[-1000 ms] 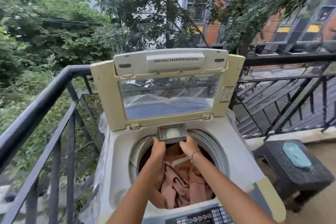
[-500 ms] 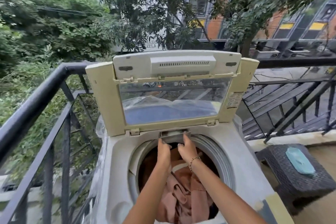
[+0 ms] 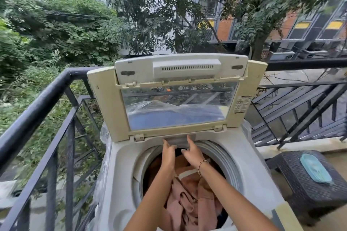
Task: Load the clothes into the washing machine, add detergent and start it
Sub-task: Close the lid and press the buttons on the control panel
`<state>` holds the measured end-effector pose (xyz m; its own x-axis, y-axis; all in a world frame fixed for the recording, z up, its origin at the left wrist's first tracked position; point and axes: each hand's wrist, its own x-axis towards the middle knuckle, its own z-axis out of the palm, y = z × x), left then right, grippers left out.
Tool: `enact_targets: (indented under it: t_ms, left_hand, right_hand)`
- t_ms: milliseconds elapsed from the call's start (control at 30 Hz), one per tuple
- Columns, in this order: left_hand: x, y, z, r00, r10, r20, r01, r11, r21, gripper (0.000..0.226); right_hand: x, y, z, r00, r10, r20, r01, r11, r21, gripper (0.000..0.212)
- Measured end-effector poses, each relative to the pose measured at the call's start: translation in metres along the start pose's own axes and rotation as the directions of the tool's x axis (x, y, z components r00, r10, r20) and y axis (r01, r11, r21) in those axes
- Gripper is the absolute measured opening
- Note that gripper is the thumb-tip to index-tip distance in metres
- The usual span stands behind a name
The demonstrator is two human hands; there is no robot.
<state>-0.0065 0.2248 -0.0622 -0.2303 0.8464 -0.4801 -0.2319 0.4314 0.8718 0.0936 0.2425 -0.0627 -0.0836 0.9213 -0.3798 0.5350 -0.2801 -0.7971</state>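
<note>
Fingers [image 3: 188,139] of the right hand [image 3: 191,154] press the detergent drawer [image 3: 179,139] at the rear rim of the washing machine [image 3: 249,165], forefinger straight. The left hand [image 3: 169,154] has bent fingertips at the drawer's front; grasping or merely pushing, I cannot tell. Clothes [image 3: 189,199] lie in the tub. Best to push evenly with both hands until the drawer sits flush, so it doesn't jam. The lid [image 3: 105,99] logo is blurred and its side sticker [image 3: 241,104] unreadable. A wall sign [image 3: 158,47] beyond partly reads "LEELA".
</note>
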Motion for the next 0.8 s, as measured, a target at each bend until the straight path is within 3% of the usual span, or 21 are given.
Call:
enact_targets:
  t_ms: [67, 167, 333, 400, 533, 600, 700, 800]
  left_hand:
    - [-0.004, 0.005, -0.003, 0.996, 0.067, -0.056, -0.062, 0.995, 0.083, 0.057]
    - [-0.019, 0.021, -0.008, 0.948, 0.288, -0.131, -0.256, 0.941, 0.221, 0.029]
    - [-0.047, 0.076, -0.011, 0.751, 0.655, -0.081, -0.582, 0.715, 0.387, 0.014]
    - [-0.056, 0.100, -0.014, 0.606, 0.795, -0.027, -0.695, 0.546, 0.468, 0.015]
    - [-0.070, 0.154, -0.021, 0.159, 0.978, 0.138, -0.770, 0.035, 0.637, 0.020]
    - [-0.071, 0.184, -0.024, 0.045, 0.977, 0.206, -0.712, -0.114, 0.693, 0.022]
    - [-0.069, 0.224, -0.031, 0.017, 0.974, 0.225, -0.624, -0.165, 0.764, 0.027]
    - [-0.062, 0.249, -0.041, 0.080, 0.950, 0.301, -0.543, -0.211, 0.813, 0.031]
  right_hand:
    - [-0.001, -0.003, -0.006, 0.997, -0.046, -0.056, 0.049, 0.997, 0.057, 0.062]
    - [-0.005, -0.017, -0.018, 0.967, -0.142, -0.213, 0.178, 0.971, 0.157, 0.047]
    - [-0.025, -0.059, -0.048, 0.837, -0.364, -0.409, 0.439, 0.893, 0.103, 0.028]
    - [-0.037, -0.078, -0.063, 0.745, -0.467, -0.475, 0.528, 0.849, -0.007, 0.022]
    - [-0.057, -0.115, -0.097, 0.449, -0.710, -0.542, 0.684, 0.664, -0.303, 0.017]
    - [-0.062, -0.136, -0.117, 0.317, -0.796, -0.516, 0.674, 0.572, -0.468, 0.017]
    - [-0.060, -0.168, -0.148, 0.226, -0.852, -0.473, 0.562, 0.510, -0.651, 0.022]
    - [-0.053, -0.192, -0.173, 0.231, -0.880, -0.414, 0.509, 0.472, -0.720, 0.028]
